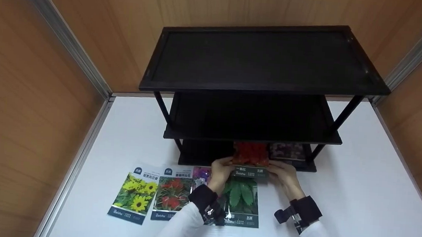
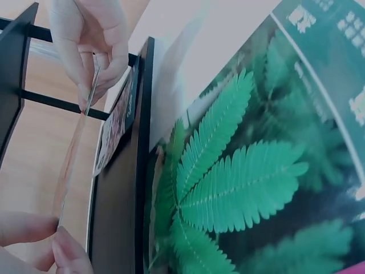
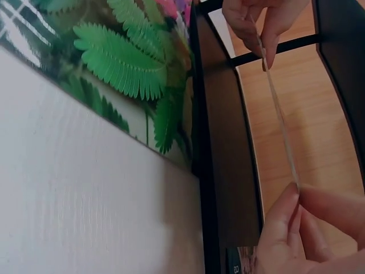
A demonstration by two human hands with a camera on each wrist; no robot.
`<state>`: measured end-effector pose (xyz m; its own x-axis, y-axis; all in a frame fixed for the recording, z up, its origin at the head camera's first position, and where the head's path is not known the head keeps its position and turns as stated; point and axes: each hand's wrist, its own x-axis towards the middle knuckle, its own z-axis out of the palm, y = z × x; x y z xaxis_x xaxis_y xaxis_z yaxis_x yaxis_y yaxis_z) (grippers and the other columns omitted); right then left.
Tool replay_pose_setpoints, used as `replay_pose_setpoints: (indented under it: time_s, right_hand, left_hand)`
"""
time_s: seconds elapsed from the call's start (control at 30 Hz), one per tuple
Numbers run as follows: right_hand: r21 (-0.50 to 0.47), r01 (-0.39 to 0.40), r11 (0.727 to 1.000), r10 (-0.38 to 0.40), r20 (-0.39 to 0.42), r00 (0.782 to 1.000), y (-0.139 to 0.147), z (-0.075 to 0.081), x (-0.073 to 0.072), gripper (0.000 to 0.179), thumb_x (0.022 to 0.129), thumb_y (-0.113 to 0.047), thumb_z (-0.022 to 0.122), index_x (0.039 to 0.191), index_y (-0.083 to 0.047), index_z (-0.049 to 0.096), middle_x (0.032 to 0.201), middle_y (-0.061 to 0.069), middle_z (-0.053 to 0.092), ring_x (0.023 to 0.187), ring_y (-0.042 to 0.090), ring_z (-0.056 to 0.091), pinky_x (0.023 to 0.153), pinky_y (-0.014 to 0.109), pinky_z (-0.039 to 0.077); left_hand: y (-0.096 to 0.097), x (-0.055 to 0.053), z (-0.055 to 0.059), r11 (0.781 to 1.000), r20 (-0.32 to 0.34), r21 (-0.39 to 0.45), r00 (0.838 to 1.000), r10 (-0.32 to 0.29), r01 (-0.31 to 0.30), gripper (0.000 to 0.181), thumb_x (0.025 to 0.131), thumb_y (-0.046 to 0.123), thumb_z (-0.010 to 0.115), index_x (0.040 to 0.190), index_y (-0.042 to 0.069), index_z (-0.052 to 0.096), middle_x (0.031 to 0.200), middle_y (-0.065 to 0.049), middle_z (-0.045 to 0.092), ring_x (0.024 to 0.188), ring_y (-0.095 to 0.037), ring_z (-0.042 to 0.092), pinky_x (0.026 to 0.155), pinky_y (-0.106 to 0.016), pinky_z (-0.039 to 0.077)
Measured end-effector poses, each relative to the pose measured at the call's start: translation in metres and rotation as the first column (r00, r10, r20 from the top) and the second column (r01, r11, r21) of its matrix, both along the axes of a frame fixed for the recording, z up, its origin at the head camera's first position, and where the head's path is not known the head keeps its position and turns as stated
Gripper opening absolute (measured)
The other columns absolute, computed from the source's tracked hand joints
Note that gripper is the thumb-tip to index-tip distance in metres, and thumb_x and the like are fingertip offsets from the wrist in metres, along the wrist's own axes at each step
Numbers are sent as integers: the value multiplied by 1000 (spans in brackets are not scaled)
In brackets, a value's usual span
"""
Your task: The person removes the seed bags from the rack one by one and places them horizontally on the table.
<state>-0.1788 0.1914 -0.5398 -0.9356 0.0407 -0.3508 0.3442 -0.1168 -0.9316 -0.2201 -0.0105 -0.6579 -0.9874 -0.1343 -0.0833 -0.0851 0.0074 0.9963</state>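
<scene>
A seed packet with red flowers point(image 1: 251, 154) is held level at the front of the black rack's bottom shelf point(image 1: 205, 151). My left hand point(image 1: 221, 171) pinches its left edge between thumb and fingers, and my right hand point(image 1: 284, 176) pinches the right edge. Both wrist views show the packet edge-on, a thin sheet point(image 2: 71, 165) stretched between the two hands above the shelf. Another packet with pinkish flowers point(image 1: 287, 151) lies on the right part of that shelf. Below the held packet, a green-leaf packet point(image 1: 242, 197) lies on the white table.
Left of the hands lie a yellow-flower packet point(image 1: 135, 193), a red-flower packet with narrow leaves point(image 1: 172, 194) and a purple-flower packet point(image 1: 201, 173), partly hidden by the left wrist. The rack's middle shelf point(image 1: 252, 117) and top shelf point(image 1: 267, 59) overhang the bottom one. Wooden walls point(image 1: 241, 5) enclose the table.
</scene>
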Motion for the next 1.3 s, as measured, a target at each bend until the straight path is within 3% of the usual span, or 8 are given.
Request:
replay_pose_setpoints:
  time_s: [0.03,0.1,0.2,0.3,0.5,0.63,0.9,1.3]
  right_hand:
    - [14,2,1000,-2,4,1000,0,1,1,38,79,5,57,114,16,48,100,17,61,75,12,61,70,23,49]
    - [39,9,999,-10,11,1000,-1,2,3,37,79,4,58,114,15,49,99,15,61,74,11,60,69,23,49]
    - [71,10,997,-11,18,1000,-1,5,6,37,79,3,58,114,14,50,97,13,62,75,10,60,69,23,49]
    - [89,8,996,-10,18,1000,0,6,11,37,79,3,58,114,14,51,96,12,62,75,10,59,70,24,49]
    - [53,28,998,-29,14,999,2,7,20,36,79,6,56,114,16,49,97,13,61,74,10,59,70,24,49]
    - [60,40,997,-41,18,999,4,8,25,37,79,4,57,113,16,49,95,11,62,72,9,59,70,26,49]
    - [99,44,994,-47,34,998,10,9,32,38,80,2,58,114,15,49,90,6,62,73,9,59,72,27,49]
    - [123,37,992,-43,48,998,22,8,48,39,80,2,57,115,16,48,95,10,61,78,8,58,76,28,48]
  left_hand:
    - [-1,3,5,1000,-11,19,1000,-6,6,33,71,-8,59,102,-1,65,83,-8,61,75,-15,55,58,-27,48]
    - [0,15,35,1000,51,22,999,-12,11,32,73,-9,58,104,-3,63,86,-12,60,79,-18,55,62,-29,48]
    - [0,32,73,998,62,66,998,-23,19,33,73,-9,57,105,-6,61,88,-12,60,76,-15,55,57,-24,46]
    - [3,51,121,999,148,45,989,-27,20,33,75,-13,52,108,-16,54,93,-22,57,78,-22,55,60,-26,46]
    - [7,69,150,998,157,61,987,-22,13,32,77,-14,49,108,-19,52,94,-24,56,79,-19,53,61,-22,44]
    - [10,74,152,997,151,76,988,-4,-8,32,75,-16,48,107,-19,52,92,-25,56,81,-20,52,62,-21,45]
    - [18,75,124,996,150,90,989,5,-19,34,74,-13,49,107,-16,55,88,-16,57,75,-13,50,61,-21,43]
    - [29,88,118,993,174,116,985,-22,2,35,75,-12,50,110,-13,54,89,-14,58,71,-9,51,65,-22,46]
